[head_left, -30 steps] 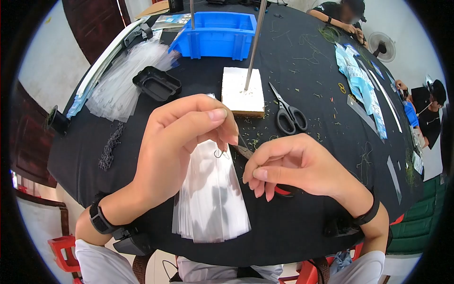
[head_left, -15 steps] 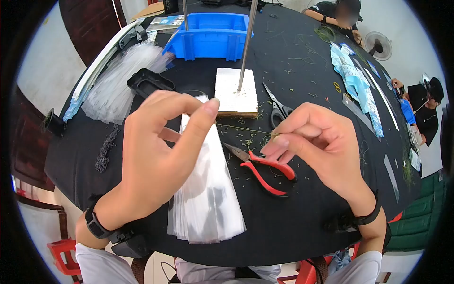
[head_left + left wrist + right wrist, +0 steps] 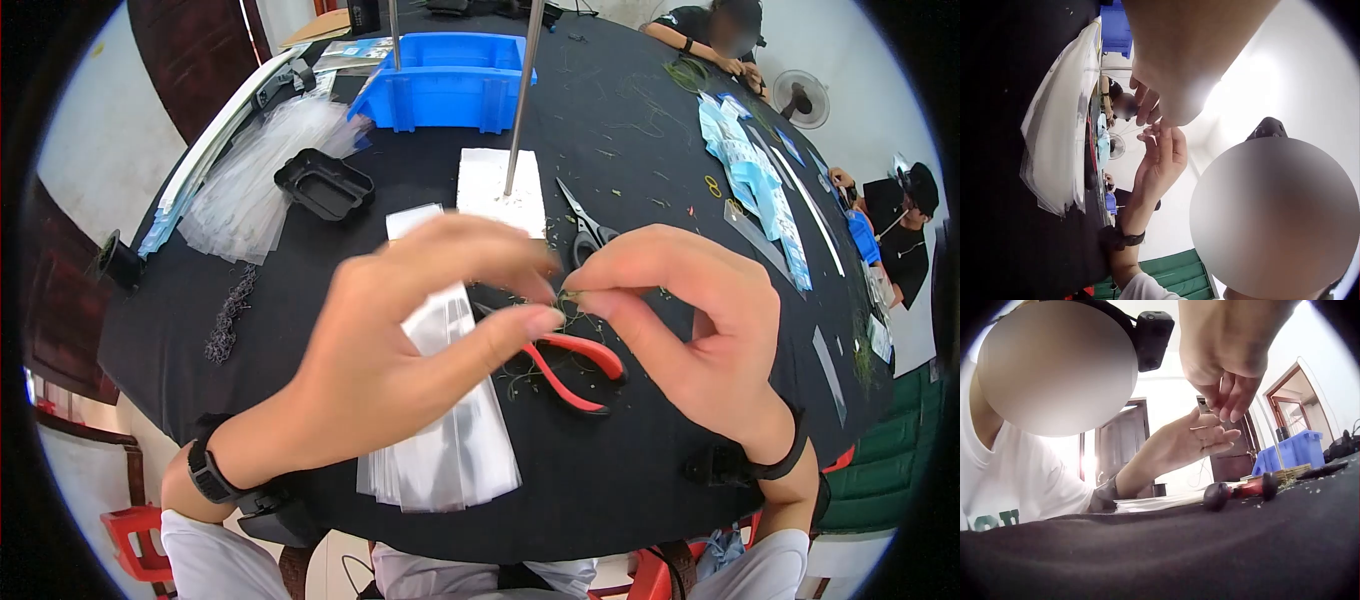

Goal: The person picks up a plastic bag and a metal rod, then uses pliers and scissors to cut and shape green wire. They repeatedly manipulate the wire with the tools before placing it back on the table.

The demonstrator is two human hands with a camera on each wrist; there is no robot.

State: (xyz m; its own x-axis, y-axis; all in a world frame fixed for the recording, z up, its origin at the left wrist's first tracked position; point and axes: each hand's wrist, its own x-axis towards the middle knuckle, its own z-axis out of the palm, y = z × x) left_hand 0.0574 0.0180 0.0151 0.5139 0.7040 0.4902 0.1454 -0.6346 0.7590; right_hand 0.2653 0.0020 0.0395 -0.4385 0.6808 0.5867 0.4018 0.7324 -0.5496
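Observation:
In the head view, my right hand point(image 3: 700, 340) pinches a thin green line point(image 3: 572, 312) between thumb and index finger; loose loops of it hang below the fingertips. My left hand point(image 3: 390, 350) comes up close from the left, slightly blurred, its thumb and fingers apart around the line. The right wrist view shows the left hand point(image 3: 1179, 445) with its fingers fairly straight, just below the right fingertips. Under the hands lie red-handled pliers point(image 3: 590, 352), their tips partly covered. A stack of clear plastic sleeves point(image 3: 440, 455) lies below the left hand, which hides part of it.
Black-handled scissors point(image 3: 583, 240) lie beyond the right hand. A metal rod rises from a white block point(image 3: 490, 185). Behind stand a blue bin point(image 3: 450, 95) and a black tray point(image 3: 325, 185). More sleeves point(image 3: 255, 170) spread at left. Two people sit across the table.
The hands first drew apart, with the line stretched between them, uncovering the pliers. Then my left hand moved right to meet the right fingertips, and the line went slack into loops.

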